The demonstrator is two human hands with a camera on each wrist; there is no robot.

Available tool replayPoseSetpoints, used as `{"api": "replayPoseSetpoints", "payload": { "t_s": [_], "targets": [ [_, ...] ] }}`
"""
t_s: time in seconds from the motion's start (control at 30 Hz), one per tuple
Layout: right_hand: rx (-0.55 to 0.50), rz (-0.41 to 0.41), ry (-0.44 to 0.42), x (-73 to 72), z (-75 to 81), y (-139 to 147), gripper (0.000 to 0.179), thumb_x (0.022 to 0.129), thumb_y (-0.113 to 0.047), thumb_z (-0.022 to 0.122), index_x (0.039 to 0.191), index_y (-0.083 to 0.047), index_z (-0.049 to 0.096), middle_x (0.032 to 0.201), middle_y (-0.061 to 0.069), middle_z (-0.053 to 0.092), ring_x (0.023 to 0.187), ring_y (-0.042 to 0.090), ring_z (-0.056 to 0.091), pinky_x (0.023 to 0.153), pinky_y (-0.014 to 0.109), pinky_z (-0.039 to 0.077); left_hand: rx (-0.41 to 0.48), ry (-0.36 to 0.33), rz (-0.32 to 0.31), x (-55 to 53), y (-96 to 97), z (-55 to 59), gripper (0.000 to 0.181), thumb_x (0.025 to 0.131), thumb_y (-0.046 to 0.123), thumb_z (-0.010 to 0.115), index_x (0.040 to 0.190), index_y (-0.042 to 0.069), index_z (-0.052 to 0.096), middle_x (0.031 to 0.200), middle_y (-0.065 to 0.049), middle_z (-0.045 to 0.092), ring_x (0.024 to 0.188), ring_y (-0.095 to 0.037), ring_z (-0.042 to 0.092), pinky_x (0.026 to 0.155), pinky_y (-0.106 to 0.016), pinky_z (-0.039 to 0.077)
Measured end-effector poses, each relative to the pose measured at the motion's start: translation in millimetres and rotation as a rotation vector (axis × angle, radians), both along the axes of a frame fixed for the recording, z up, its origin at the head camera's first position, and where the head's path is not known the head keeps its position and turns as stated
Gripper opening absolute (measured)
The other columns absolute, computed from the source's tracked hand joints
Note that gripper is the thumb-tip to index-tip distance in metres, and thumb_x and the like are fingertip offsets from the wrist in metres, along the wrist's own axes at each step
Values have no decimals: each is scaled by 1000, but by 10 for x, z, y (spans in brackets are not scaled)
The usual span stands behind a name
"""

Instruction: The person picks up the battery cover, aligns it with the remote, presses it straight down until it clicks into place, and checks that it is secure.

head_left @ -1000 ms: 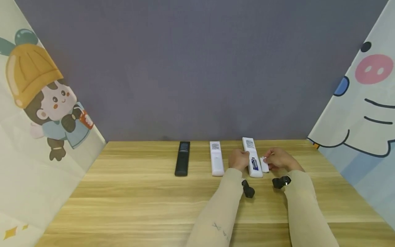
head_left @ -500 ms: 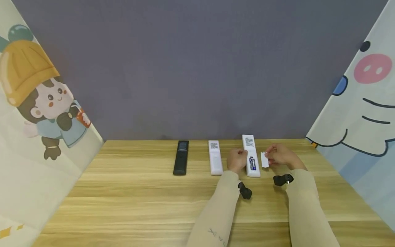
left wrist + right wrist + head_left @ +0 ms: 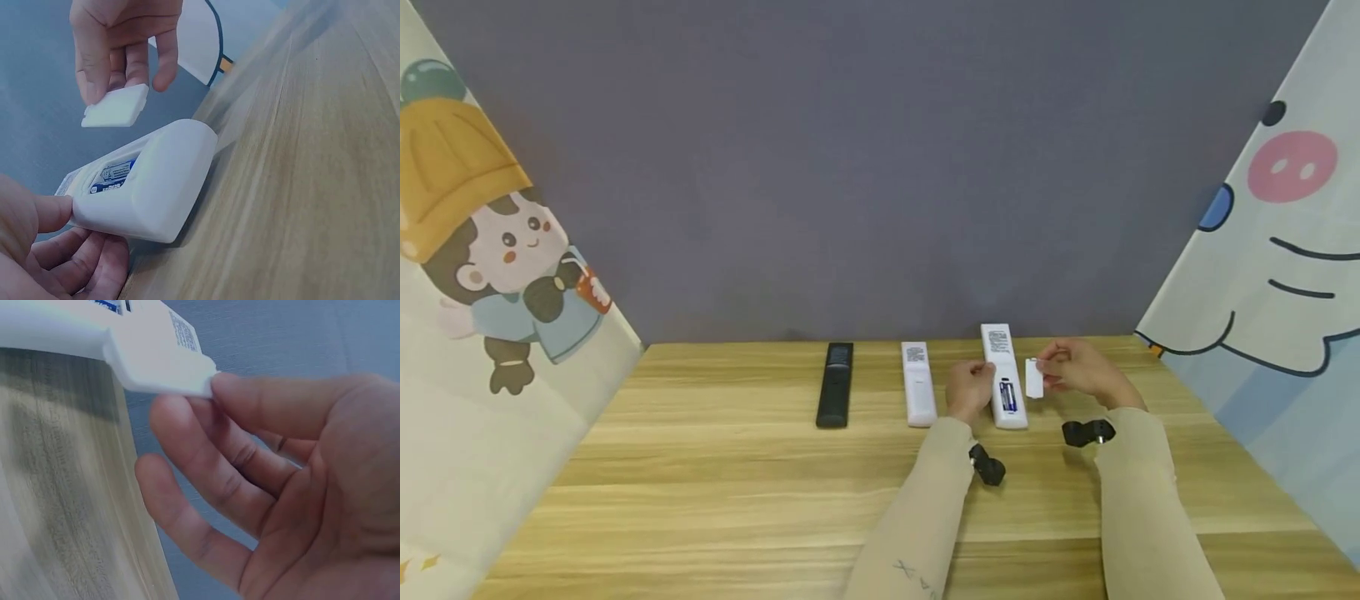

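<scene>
A white remote control (image 3: 999, 358) lies back side up with its battery compartment uncovered, and blue batteries (image 3: 112, 175) show inside. My left hand (image 3: 970, 389) grips its left side, the thumb on the near edge and the fingers curled beneath in the left wrist view. Just right of the remote, my right hand (image 3: 1078, 369) pinches a white battery cover (image 3: 1034, 378) by one end between thumb and fingers. In the left wrist view the cover (image 3: 115, 107) hangs above the remote, apart from it. The right wrist view shows the cover (image 3: 159, 365) overlapping the remote behind it.
Further left on the wooden table (image 3: 737, 500) lie a second white remote (image 3: 919, 392), back up with its cover on, and a black remote (image 3: 835, 387). A grey wall panel (image 3: 880, 167) stands at the back, with printed panels on both sides.
My right hand has lifted the battery cover off the table beside the remote and moved it slightly away from me. The left hand keeps its grip on the remote. The head view has shifted a little.
</scene>
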State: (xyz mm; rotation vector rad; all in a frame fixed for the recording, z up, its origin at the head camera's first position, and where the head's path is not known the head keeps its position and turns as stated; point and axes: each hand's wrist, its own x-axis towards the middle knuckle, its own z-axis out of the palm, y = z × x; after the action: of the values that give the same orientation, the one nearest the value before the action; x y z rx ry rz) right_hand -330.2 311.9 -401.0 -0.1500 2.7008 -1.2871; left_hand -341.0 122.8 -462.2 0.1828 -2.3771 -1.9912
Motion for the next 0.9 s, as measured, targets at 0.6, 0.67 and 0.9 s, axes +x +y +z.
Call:
{"api": "replayPoseSetpoints", "payload": {
  "t_s": [0.6,0.67,0.9],
  "targets": [
    [-73,13,55,36,79,2,23,102,-14,62,115,6,58,94,11,71,83,22,70,79,46,62,162,-24,-26,17,26,106,22,98,21,69,115,9,76,98,-1,74,88,-13,65,84,-33,57],
    [-77,10,62,37,85,1,23,102,-14,62,114,5,59,95,11,71,82,21,70,79,46,62,177,-7,-25,19,23,123,21,98,20,70,114,8,76,99,-2,74,90,-13,66,85,-34,57],
    [-107,26,73,53,129,-25,25,101,-14,64,114,7,59,95,12,70,81,19,70,76,42,63,184,9,-23,18,18,152,21,98,20,70,114,9,77,98,-2,74,89,-12,65,84,-33,56]
  ]
}}
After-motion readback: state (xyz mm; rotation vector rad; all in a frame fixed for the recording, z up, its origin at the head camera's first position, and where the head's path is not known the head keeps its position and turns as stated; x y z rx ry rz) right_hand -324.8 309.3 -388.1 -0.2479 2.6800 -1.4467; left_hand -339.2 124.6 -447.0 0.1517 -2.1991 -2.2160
